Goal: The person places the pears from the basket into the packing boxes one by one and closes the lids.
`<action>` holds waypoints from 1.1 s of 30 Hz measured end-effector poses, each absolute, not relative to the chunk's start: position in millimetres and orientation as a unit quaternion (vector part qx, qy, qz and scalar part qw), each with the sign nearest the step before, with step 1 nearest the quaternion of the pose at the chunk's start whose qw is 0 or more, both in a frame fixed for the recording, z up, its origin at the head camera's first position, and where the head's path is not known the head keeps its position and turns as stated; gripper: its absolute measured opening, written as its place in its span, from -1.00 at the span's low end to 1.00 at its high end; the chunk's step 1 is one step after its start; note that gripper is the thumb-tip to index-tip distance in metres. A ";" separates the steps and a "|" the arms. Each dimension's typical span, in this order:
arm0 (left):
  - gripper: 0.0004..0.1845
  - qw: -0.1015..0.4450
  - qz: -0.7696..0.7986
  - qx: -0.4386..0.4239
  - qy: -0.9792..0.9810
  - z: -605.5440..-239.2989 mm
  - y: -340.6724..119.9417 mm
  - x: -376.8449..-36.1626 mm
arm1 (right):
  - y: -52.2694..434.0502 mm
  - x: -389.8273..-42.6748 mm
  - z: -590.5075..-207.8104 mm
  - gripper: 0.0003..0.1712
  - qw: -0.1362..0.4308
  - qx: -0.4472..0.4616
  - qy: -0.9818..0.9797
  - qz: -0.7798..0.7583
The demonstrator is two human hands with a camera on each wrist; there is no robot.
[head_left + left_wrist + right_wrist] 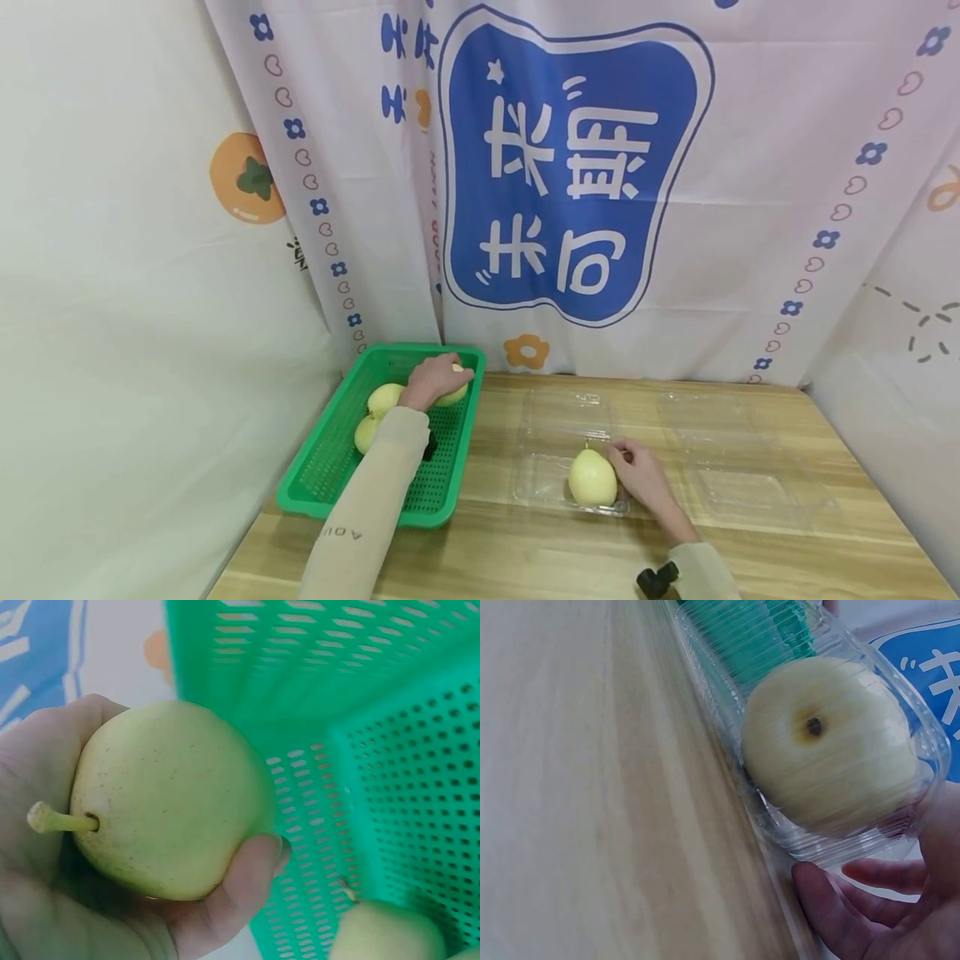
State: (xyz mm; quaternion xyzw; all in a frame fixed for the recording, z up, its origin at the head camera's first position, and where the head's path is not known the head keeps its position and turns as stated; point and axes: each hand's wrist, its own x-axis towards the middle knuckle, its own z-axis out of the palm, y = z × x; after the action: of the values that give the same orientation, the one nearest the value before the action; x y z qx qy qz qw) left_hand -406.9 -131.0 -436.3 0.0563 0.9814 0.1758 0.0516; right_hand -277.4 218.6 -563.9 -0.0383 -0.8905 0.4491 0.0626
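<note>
**Pears, basket and clear trays on tabletop**

Printed curtain [577,167]: white cloth with blue panel, hung behind at 12 o'clock.

Wooden tabletop [525,550]: light grain, carrying all items below.

Green basket [330,467]: perforated plastic, at 9 o'clock of tabletop, long side running toward curtain. Holds two loose pears [373,417] near its middle, touching each other.

Clear tray, open [558,425]: hinged plastic clamshell at centre, lid laid back toward 12 o'clock. Second clear tray [742,483] at 3 o'clock, just beside the first.

Left hand [435,379]: inside basket at its far end; fingers [247,877] curled round a pear [169,799], stem pointing out past the palm, gripped firmly.

Right hand [641,475]: resting at 3 o'clock edge of open tray, fingers [832,911] loosely bent, tips touching the tray wall, nothing gripped.

Pear in tray [592,477]: yellow-green, upright, stem up, seated in near compartment, just beside right hand.
</note>
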 end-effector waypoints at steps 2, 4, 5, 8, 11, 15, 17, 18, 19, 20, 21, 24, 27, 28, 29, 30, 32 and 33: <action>-0.44 0.045 0.188 0.062 0.979 -432.8 -128.4 -403.6 | 217.4 -277.2 -564.5 -0.66 0.061 -0.041 -0.890 0.450; -0.46 0.038 0.197 0.066 0.977 -428.5 -124.9 -400.4 | 217.1 -277.4 -565.5 -0.66 0.058 -0.042 -0.890 0.451; -0.48 0.035 0.200 0.070 0.977 -426.2 -122.9 -399.0 | 217.1 -277.6 -565.7 -0.66 0.056 -0.042 -0.889 0.452; -0.52 0.022 0.203 0.081 0.976 -419.3 -117.2 -394.9 | 217.1 -278.5 -566.3 -0.67 0.054 -0.040 -0.889 0.453; -0.57 0.007 0.207 0.090 0.974 -414.4 -112.6 -391.6 | 217.1 -279.1 -566.1 -0.67 0.058 -0.038 -0.889 0.453; -0.54 0.004 0.214 0.095 0.972 -410.8 -107.6 -387.2 | 217.4 -279.0 -565.1 -0.67 0.060 -0.038 -0.888 0.453; -0.52 0.006 0.217 0.098 0.971 -409.2 -104.7 -384.7 | 217.7 -278.9 -564.9 -0.68 0.058 -0.040 -0.888 0.455; -0.52 0.005 0.219 0.101 0.970 -408.3 -103.1 -383.6 | 217.9 -278.9 -565.0 -0.68 0.057 -0.041 -0.888 0.455; -0.52 0.005 0.221 0.104 0.970 -407.7 -101.6 -382.1 | 218.0 -278.7 -565.5 -0.68 0.056 -0.041 -0.888 0.455; -0.53 0.003 0.222 0.106 0.969 -407.0 -99.9 -381.0 | 218.0 -278.5 -565.7 -0.68 0.056 -0.041 -0.888 0.456; -0.54 -0.001 0.224 0.109 0.968 -406.1 -98.2 -380.0 | 217.9 -278.4 -565.9 -0.68 0.056 -0.042 -0.887 0.456; -0.53 -0.005 0.229 0.115 0.966 -403.7 -92.9 -375.8 | 217.5 -277.9 -566.3 -0.68 0.055 -0.042 -0.887 0.456; -0.52 -0.002 0.231 0.120 0.966 -402.3 -87.8 -371.2 | 217.1 -277.4 -566.3 -0.68 0.055 -0.043 -0.888 0.454; -0.52 -0.001 0.232 0.121 0.965 -402.1 -86.2 -369.6 | 217.0 -277.3 -566.2 -0.68 0.056 -0.043 -0.888 0.454; -0.52 -0.001 0.234 0.122 0.965 -401.9 -84.7 -368.2 | 216.9 -277.3 -566.0 -0.68 0.056 -0.043 -0.888 0.454; -0.53 -0.002 0.236 0.122 0.964 -401.6 -83.0 -366.9 | 216.9 -277.3 -565.9 -0.68 0.057 -0.043 -0.888 0.454; -0.55 -0.004 0.242 0.124 0.962 -401.0 -79.5 -364.2 | 217.1 -277.7 -566.0 -0.69 0.060 -0.041 -0.888 0.454; -0.56 -0.005 0.243 0.124 0.962 -401.6 -77.8 -363.4 | 217.3 -277.9 -566.1 -0.69 0.061 -0.040 -0.888 0.455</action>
State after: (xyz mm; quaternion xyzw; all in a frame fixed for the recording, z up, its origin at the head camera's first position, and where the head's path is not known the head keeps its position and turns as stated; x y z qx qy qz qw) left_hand -363.4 -77.8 -401.6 0.1242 0.9620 0.2432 -0.0051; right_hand -277.9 217.3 -566.1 -0.0399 -0.8875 0.4550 0.0606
